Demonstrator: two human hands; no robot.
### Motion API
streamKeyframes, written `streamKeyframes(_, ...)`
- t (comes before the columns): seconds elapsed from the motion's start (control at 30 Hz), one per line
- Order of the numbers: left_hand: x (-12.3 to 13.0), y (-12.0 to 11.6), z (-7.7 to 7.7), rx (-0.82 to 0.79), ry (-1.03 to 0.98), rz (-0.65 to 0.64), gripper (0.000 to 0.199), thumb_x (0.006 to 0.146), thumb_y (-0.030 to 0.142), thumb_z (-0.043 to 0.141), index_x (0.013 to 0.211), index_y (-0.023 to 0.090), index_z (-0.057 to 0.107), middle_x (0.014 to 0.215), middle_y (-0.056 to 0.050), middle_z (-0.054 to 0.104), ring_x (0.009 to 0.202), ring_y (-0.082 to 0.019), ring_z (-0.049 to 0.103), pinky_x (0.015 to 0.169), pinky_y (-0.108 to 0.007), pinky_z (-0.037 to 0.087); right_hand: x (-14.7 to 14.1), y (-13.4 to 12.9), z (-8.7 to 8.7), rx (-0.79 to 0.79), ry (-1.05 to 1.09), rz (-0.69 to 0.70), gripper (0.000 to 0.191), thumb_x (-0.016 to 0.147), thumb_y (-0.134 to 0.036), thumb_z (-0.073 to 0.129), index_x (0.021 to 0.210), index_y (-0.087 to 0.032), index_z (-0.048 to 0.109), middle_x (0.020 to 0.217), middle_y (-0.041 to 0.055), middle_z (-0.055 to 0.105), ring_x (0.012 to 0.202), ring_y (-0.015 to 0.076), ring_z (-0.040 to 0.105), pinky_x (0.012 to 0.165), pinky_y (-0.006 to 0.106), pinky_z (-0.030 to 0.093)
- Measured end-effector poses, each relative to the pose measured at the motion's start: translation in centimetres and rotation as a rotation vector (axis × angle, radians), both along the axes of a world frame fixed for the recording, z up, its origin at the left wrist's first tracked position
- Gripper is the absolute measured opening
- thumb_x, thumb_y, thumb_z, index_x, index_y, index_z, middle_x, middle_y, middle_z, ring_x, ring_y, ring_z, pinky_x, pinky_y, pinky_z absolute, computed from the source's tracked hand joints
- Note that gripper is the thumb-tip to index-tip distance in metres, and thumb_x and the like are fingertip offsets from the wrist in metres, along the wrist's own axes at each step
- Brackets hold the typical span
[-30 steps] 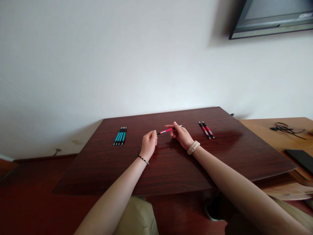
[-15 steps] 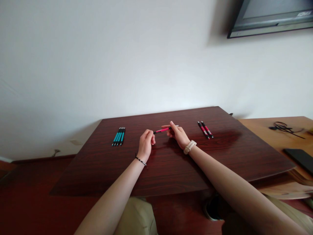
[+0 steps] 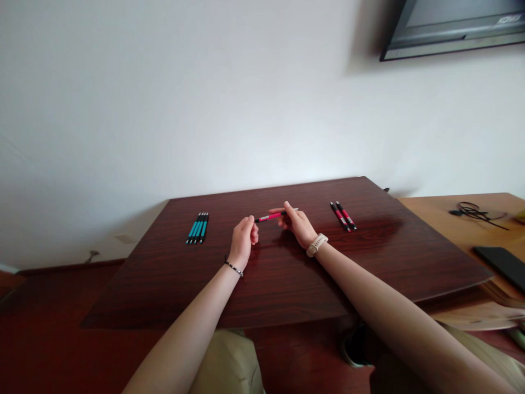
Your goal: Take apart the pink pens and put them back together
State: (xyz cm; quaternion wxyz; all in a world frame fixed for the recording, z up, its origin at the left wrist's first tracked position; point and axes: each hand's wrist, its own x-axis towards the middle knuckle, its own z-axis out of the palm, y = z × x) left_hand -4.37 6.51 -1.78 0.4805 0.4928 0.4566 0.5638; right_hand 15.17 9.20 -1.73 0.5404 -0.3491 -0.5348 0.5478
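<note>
A pink and black pen [image 3: 269,216] is held level between my two hands, above the dark wooden table [image 3: 295,295]. My left hand [image 3: 243,238] pinches its left end, fingers curled. The thumb and fingers of my right hand [image 3: 296,223] close round the other end, whose light tip shows past the thumb. Several teal and black pens [image 3: 197,228] lie side by side on the table to the left. Two more pink and black pens [image 3: 343,216] lie together, to the right of my right hand.
A lighter wooden table [image 3: 435,210] adjoins on the right, with a coiled black cable [image 3: 476,211] and a flat black object [image 3: 502,264] on it. Behind the dark table is a white wall [image 3: 246,98], with a screen [image 3: 459,24] mounted at upper right.
The view has shifted slightly. The held pen has turned a little, showing its white label more, and both hands keep hold of it.
</note>
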Motion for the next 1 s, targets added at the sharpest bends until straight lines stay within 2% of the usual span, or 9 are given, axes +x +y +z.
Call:
streamKeyframes(0.1,-0.04,0.04,0.02,0.014,0.001,-0.008,0.044,0.095,0.053,0.068,0.074,0.020,0.048,0.068,0.003,0.051,0.052,-0.008,0.046,0.046,-0.021,0.033,-0.02,0.08,-0.07,-0.010,-0.008,-0.004,0.075,0.096,-0.083,0.050,0.108,-0.019,0.086,0.072,0.0040,0.063,0.065,0.0166,0.048,0.065,0.033,0.037)
streamKeyframes(0.2,0.08,-0.03,0.21,0.026,-0.026,0.005,0.048,0.097,0.051,0.065,0.069,0.021,0.043,0.064,0.004,0.043,0.050,-0.008,0.042,0.046,-0.022,0.032,-0.10,0.11,-0.13,-0.010,-0.020,0.005,0.076,0.096,-0.084,0.048,0.108,-0.019,0.086,0.071,0.0035,0.063,0.065,0.0165,0.049,0.065,0.032,0.038)
streamKeyframes(0.43,0.30,-0.19,0.52,-0.015,-0.066,0.075,0.063,0.096,0.061,0.067,0.059,0.022,0.034,0.057,0.006,0.030,0.045,-0.007,0.030,0.043,-0.024,0.020,0.02,0.05,-0.16,-0.018,0.000,0.018,0.073,0.096,-0.082,0.050,0.107,-0.020,0.086,0.071,0.0035,0.065,0.064,0.0161,0.052,0.064,0.032,0.040)
streamKeyframes(1.0,-0.19,0.35,0.01,0.026,-0.139,0.122,0.062,0.098,0.060,0.066,0.061,0.022,0.034,0.057,0.006,0.031,0.046,-0.007,0.030,0.043,-0.024,0.021,0.60,0.69,-0.02,-0.138,0.262,-0.030,0.059,0.090,-0.076,0.067,0.102,-0.021,0.085,0.071,-0.0001,0.058,0.060,0.0125,0.044,0.057,0.029,0.037)
